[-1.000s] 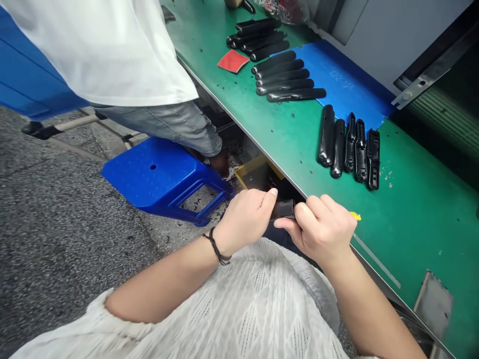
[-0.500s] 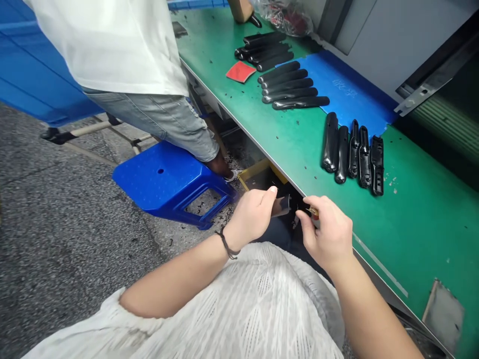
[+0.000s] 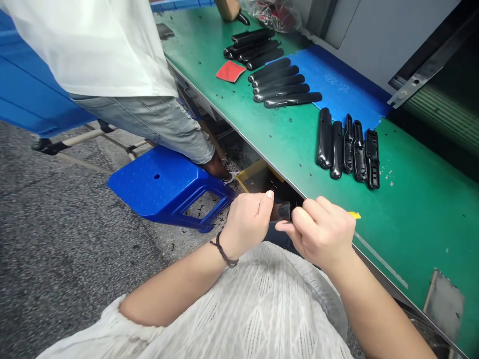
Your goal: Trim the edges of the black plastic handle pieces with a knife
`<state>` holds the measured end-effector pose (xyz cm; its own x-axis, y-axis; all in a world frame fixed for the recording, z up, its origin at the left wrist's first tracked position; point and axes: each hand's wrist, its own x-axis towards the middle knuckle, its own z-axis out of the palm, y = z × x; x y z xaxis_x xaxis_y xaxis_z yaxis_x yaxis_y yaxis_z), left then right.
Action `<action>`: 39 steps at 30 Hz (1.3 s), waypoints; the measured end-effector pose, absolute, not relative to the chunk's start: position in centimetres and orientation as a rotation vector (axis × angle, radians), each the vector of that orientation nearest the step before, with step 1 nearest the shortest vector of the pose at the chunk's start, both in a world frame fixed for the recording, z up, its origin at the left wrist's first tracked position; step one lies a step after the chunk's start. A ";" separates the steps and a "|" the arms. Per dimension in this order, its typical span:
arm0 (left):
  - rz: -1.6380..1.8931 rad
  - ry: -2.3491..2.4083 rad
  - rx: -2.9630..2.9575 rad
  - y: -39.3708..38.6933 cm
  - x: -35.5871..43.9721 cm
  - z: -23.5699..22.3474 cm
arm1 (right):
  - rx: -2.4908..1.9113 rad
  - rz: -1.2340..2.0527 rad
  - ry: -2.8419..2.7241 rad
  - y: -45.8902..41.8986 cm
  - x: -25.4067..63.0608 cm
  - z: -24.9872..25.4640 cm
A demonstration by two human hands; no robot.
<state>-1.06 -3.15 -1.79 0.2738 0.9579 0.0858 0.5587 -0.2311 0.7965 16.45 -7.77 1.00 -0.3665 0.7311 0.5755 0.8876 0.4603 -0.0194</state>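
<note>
Head view, left hand [image 3: 247,225] clenching black handle [image 3: 283,212], right hand [image 3: 321,232] pinching it, yellow bin [image 3: 250,173] below, contents unclear

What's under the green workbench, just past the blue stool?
Under the green workbench sits a yellow-rimmed tray; its dark inside shows nothing clear, and the left hand covers its near corner.

left hand [image 3: 247,224] and right hand [image 3: 321,232] curled, nearly touching

Black handles [image 3: 281,92], green workbench top [image 3: 411,239], blue stool [image 3: 149,175], white patterned knit top [image 3: 239,309]
</note>
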 end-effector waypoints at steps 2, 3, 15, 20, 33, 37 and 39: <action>0.776 1.376 1.882 -3.1 -1.0 -1.8 | -1.277 -0.449 -2.185 -8.0 16.5 0.6; 0.773 1.379 1.882 -3.0 -1.1 -1.8 | -1.235 -0.426 -2.183 -8.2 16.6 0.4; 1.037 1.497 2.432 -3.1 -1.8 -1.6 | -1.319 0.099 -1.982 -9.5 16.4 0.3; 1.031 1.554 2.563 -3.3 -2.0 -0.9 | -1.299 0.329 -1.848 -9.4 16.9 0.9; 0.770 1.534 2.430 -3.7 -1.5 0.0 | -1.348 -0.378 -2.290 -7.8 18.3 1.1; 0.753 1.538 2.348 -3.6 -1.2 -0.6 | -1.298 -0.520 -2.256 -8.1 18.2 0.0; 0.784 1.524 2.332 -3.4 -1.2 -0.9 | -1.243 -0.509 -2.226 -8.5 18.3 -0.6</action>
